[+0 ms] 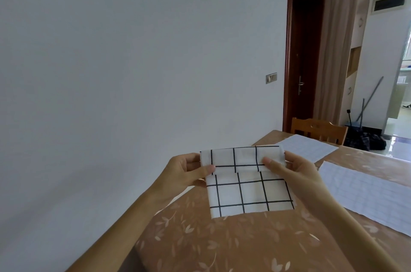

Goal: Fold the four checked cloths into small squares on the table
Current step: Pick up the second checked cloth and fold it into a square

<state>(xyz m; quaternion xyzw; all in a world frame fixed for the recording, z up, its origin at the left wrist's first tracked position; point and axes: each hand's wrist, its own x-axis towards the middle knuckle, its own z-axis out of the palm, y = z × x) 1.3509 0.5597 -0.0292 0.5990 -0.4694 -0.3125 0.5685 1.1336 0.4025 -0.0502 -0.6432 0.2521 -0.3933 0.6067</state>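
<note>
Checked cloth, white with black grid lines, is hanging between both hands above the near part of the table. Its top portion is doubled over toward the viewer, forming a flap whose lower edge is crossing the cloth at thumb level, while the lower part is dropping down toward the table's brown, leaf-patterned cover; whether the bottom edge is touching the surface cannot be told. The left hand is pinching the cloth's upper left corner, thumb lying on the front of the flap and fingers curled behind. The right hand is gripping the upper right corner the same way, thumb pressing on the front, fingers closed around the edge. Both arms are reaching in from the bottom of the view.

Two paler cloths with faint grid lines are lying flat on the table to the right: the nearer one just beside the right forearm, the farther one beyond it, near a wooden chair at the table's far end.
</note>
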